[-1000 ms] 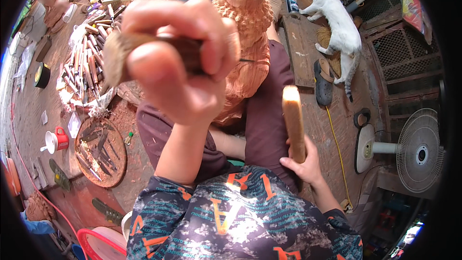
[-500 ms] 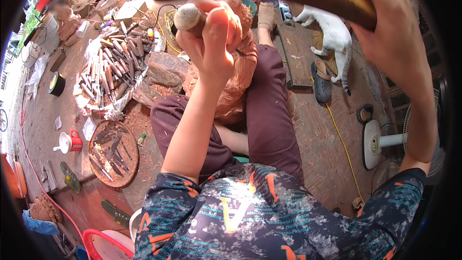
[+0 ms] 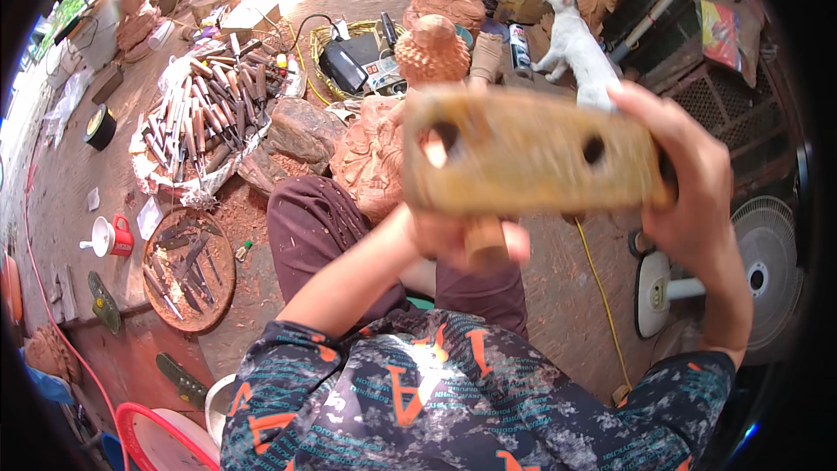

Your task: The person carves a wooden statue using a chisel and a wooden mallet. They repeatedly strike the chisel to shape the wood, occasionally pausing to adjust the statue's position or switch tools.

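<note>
My right hand [image 3: 689,183] is closed on one end of a thick, yellow-brown wooden block [image 3: 532,153] with two holes in its face. The block is slightly blurred and lies across the middle of the view. Just below it, my left hand [image 3: 445,231] is wrapped round a wooden-handled tool [image 3: 486,244]. Only the handle's round butt end shows; the block hides the tool's other end and part of the hand. Beyond my hands, a reddish carved wooden figure [image 3: 373,157] with a knobbly round head [image 3: 432,51] stands between my legs, partly covered by the block.
To the left lie a heap of wooden-handled chisels [image 3: 205,113] and a round tray [image 3: 187,318] with dark blades. A red and white mug [image 3: 112,236] stands nearby. A yellow basket [image 3: 327,39] holds a black device. A white cat [image 3: 575,44] and a fan [image 3: 757,275] are at the right.
The wooden block has come down and nearer, now in front of my left hand. My left hand has moved lower and to the right with its tool. The view has tilted up, showing more background.
</note>
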`<state>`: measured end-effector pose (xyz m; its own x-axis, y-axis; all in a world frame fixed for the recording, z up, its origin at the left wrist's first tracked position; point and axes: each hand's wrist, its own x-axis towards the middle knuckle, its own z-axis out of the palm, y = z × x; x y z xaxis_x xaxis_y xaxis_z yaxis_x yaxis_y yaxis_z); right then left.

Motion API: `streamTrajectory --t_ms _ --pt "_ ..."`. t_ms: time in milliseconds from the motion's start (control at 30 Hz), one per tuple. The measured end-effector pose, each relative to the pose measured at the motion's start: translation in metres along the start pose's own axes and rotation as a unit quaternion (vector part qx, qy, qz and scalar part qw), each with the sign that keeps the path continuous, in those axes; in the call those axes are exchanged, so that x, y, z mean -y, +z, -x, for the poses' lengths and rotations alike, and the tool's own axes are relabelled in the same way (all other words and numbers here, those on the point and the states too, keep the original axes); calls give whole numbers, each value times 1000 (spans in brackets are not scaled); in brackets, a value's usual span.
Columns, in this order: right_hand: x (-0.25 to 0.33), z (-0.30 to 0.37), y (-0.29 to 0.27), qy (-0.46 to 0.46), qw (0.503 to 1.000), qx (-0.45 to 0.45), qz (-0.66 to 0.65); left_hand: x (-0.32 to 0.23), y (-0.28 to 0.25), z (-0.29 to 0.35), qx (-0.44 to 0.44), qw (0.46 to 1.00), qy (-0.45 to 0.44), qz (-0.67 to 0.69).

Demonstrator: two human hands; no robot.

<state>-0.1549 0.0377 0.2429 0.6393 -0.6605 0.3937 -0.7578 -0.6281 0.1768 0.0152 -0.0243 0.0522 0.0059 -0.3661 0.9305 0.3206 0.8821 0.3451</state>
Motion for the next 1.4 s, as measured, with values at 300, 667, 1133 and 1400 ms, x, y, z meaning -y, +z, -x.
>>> streamTrajectory --t_ms 300,667,1133,1400 --pt "10 72 25 36 996 45 -64 -7 19 26 29 993 70 -96" --pt "13 74 39 -46 998 32 -41 -13 11 35 18 989 60 -131" --pt "17 78 33 -98 995 6 -8 0 17 43 -23 989 70 -130" --pt "17 89 41 -76 997 -23 -16 -5 21 41 2 985 89 -147"
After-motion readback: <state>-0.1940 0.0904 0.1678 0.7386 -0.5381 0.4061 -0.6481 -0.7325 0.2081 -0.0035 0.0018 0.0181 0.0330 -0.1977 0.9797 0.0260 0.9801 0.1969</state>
